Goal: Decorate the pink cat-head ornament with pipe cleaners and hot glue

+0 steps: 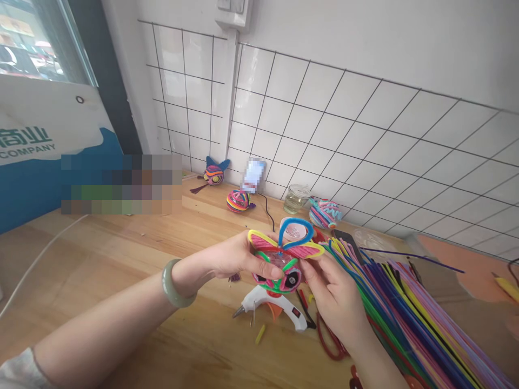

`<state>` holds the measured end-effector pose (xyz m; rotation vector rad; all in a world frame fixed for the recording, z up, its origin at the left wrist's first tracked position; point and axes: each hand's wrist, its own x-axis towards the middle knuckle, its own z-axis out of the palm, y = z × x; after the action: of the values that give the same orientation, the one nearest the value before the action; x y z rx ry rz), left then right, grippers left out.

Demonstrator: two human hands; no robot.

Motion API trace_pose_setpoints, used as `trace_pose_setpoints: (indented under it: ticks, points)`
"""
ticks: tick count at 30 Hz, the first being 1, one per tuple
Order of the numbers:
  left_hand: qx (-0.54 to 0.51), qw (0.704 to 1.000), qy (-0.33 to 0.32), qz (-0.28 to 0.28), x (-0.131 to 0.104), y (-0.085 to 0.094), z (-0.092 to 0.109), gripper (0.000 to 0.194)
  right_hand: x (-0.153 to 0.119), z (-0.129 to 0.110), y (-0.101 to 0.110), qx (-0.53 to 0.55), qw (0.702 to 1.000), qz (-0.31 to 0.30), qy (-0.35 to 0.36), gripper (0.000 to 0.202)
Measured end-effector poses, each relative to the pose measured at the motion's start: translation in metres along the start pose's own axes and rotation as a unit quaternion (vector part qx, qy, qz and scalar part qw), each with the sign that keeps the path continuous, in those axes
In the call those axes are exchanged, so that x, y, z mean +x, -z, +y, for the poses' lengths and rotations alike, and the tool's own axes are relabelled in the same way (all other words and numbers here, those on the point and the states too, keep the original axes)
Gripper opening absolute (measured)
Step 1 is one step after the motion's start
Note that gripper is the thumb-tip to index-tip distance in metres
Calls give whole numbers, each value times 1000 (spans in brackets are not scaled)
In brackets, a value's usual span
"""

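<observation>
Between my two hands is a small pipe-cleaner animal head (279, 273) in green and pink, with dark round eyes, pink-and-yellow ears and a blue loop standing up on top. My left hand (239, 256) wraps it from the left, thumb lying across its front. On the other side my right hand (330, 283) grips its right edge with thumb and fingers; some fingertips are hidden behind it. Just below, a white hot glue gun (275, 305) lies on the wooden table, near a short yellow piece (260, 334).
Many coloured pipe cleaners (409, 313) lie bundled at the right. Behind are a striped ball-shaped craft (238, 200), a blue-eared craft (214, 174), a lit phone (253, 175), a glass jar (296, 199) and a pink-and-blue craft (325, 212). Red-handled scissors (330, 343) rest beside my right wrist.
</observation>
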<state>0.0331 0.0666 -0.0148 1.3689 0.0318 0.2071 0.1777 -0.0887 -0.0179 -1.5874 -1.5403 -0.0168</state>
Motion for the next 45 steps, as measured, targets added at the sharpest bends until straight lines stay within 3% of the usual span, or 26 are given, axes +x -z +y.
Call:
trace_pose_setpoints:
  ticks: [19, 45]
  points:
    - [-21, 1000, -10, -7, 1, 0, -2, 35, 1, -7, 1, 3, 999, -5, -35, 15]
    - [0, 1000, 9, 10, 2, 3, -7, 43, 0, -1, 0, 1, 1000, -11, -29, 15]
